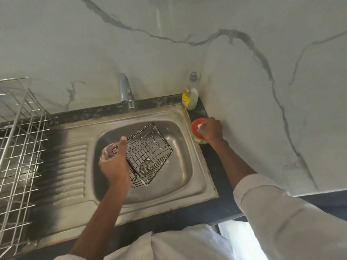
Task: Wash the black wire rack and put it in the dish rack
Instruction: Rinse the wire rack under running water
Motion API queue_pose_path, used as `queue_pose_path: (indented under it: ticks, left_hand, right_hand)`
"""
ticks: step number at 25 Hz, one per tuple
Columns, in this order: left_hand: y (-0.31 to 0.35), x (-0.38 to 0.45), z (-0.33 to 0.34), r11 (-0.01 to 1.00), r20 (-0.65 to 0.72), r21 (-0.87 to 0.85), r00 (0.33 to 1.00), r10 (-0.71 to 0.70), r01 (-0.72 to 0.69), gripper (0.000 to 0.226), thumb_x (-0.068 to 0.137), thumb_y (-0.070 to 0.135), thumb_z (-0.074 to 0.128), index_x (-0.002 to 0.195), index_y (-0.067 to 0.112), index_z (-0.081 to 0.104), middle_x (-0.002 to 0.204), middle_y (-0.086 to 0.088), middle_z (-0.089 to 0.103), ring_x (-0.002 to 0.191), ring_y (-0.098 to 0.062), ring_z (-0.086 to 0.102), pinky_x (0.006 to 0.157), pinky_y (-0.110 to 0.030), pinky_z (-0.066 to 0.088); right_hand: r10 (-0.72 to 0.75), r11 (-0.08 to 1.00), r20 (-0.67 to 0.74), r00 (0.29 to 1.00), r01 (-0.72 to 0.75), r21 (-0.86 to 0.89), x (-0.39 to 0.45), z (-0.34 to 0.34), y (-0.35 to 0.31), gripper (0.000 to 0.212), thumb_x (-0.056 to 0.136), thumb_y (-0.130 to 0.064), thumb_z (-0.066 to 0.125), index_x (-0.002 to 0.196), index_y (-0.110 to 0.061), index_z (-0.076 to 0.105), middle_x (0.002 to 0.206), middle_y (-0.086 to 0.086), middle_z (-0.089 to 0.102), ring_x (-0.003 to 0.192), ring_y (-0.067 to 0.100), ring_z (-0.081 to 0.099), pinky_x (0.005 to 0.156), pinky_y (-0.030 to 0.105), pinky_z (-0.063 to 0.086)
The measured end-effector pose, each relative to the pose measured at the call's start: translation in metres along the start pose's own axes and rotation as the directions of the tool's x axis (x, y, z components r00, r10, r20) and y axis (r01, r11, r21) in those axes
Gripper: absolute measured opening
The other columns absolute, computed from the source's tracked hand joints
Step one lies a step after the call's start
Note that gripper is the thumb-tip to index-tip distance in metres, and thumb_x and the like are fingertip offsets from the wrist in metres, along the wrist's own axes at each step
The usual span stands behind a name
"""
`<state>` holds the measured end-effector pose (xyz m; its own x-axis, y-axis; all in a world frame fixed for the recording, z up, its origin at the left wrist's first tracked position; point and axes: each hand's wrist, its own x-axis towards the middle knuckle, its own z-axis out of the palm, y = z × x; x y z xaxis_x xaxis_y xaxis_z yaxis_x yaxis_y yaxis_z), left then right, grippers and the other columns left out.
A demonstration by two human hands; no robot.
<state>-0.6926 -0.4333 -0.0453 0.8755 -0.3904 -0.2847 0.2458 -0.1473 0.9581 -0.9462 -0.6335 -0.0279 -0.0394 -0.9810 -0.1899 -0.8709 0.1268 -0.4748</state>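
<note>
Black wire rack (148,154), soapy, tilted on one corner inside the steel sink (199,177). My left hand (112,162) holds it up, fingers curled round its left edge, foam on them. My right hand (211,129) is at the red soap tub (197,135) on the dark surface (216,162) right of the sink, fingers pinched on a small white scrubber pressed into the tub. Tap (126,91) at the far edge, no water visible. Soap bottle (190,94) in the far right corner. Dish rack (20,137), silver wire, on the left.

Risks, as I judge them: wet lather may let the rack slip and clatter into the basin; one-handed support may let it swing; pressing hard could tip the tub off its narrow ledge.
</note>
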Motion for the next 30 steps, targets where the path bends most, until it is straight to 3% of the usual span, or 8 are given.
queue_pose_path:
  ticks: [5,7,10,13,20,22,25,30]
  left_hand:
    - [0.009,0.010,-0.006,0.997,0.117,0.078,0.993,0.018,-0.027,0.063,0.052,0.083,0.088,0.097,0.040,0.076,0.117,0.006,0.078,0.112,-0.017,0.073,0.106,-0.043,0.056]
    - [0.022,0.017,-0.010,0.972,0.242,0.200,0.968,0.070,-0.121,0.070,0.058,0.078,0.090,0.110,0.034,0.073,0.113,0.007,0.078,0.108,-0.017,0.075,0.101,-0.043,0.060]
    - [0.057,0.036,-0.003,0.827,0.509,0.436,0.855,0.098,-0.355,0.078,0.070,0.055,0.095,0.134,0.029,0.058,0.118,0.016,0.064,0.106,-0.004,0.065,0.085,-0.018,0.053]
    - [0.080,0.061,0.018,0.692,0.716,0.511,0.698,-0.014,-0.510,0.092,0.065,0.058,0.095,0.138,0.033,0.047,0.119,0.022,0.058,0.105,0.004,0.062,0.080,-0.013,0.048]
    - [0.105,0.105,0.059,0.608,0.897,0.431,0.387,-0.212,-0.667,0.068,0.083,0.072,0.073,0.130,0.026,0.054,0.129,-0.006,0.066,0.112,-0.020,0.066,0.103,-0.046,0.058]
    - [0.106,0.129,0.068,0.716,0.844,0.460,0.508,-0.170,-0.525,0.062,0.097,0.065,0.063,0.140,0.021,0.058,0.138,-0.007,0.063,0.114,-0.027,0.069,0.101,-0.054,0.060]
    - [0.097,0.159,0.087,0.627,0.746,0.581,0.647,-0.154,-0.520,0.053,0.104,0.035,0.069,0.146,0.006,0.054,0.114,0.004,0.066,0.083,-0.012,0.070,0.074,-0.036,0.066]
    - [0.073,0.183,0.114,0.547,0.694,0.642,0.710,-0.118,-0.537,0.024,0.110,0.018,0.051,0.129,0.007,0.062,0.078,0.010,0.056,0.071,-0.019,0.068,0.071,-0.040,0.066]
  right_hand:
    - [0.003,0.985,-0.119,0.993,0.018,0.171,-0.001,-0.007,-0.007,0.027,0.093,-0.009,0.059,0.110,-0.014,0.079,0.114,0.010,0.076,0.109,0.031,0.068,0.083,0.027,0.048]
    - [-0.190,0.956,-0.081,0.978,0.203,0.210,-0.024,0.000,-0.029,0.034,0.092,-0.006,0.060,0.119,-0.018,0.077,0.121,-0.001,0.074,0.113,0.020,0.067,0.089,0.023,0.045]
    - [-0.593,0.794,0.188,0.783,0.529,0.300,-0.058,0.026,-0.082,0.070,0.084,-0.008,0.079,0.147,-0.024,0.054,0.143,-0.010,0.055,0.129,0.007,0.050,0.108,0.025,0.040]
    - [-0.648,0.759,0.367,0.667,0.602,0.247,-0.062,0.059,-0.116,0.090,0.079,-0.024,0.087,0.156,-0.029,0.039,0.151,-0.010,0.049,0.133,0.006,0.045,0.107,0.022,0.036]
    - [-0.486,0.870,0.342,0.804,0.482,0.104,-0.047,0.094,-0.129,0.041,0.091,-0.008,0.058,0.127,-0.029,0.060,0.116,-0.009,0.066,0.105,0.016,0.066,0.088,0.037,0.057]
    - [-0.463,0.881,0.258,0.848,0.473,0.027,-0.044,0.090,-0.127,0.040,0.086,0.003,0.062,0.121,-0.016,0.065,0.111,-0.001,0.069,0.104,0.017,0.065,0.088,0.023,0.047]
    - [-0.438,0.894,0.209,0.874,0.448,0.003,-0.043,0.090,-0.126,0.038,0.085,0.008,0.062,0.120,-0.007,0.064,0.110,0.002,0.064,0.101,0.011,0.055,0.079,0.012,0.027]
    - [-0.260,0.961,0.259,0.930,0.223,0.165,-0.056,0.108,-0.119,0.049,0.091,-0.007,0.051,0.131,-0.037,0.049,0.103,-0.006,0.064,0.088,0.019,0.064,0.077,0.040,0.054]
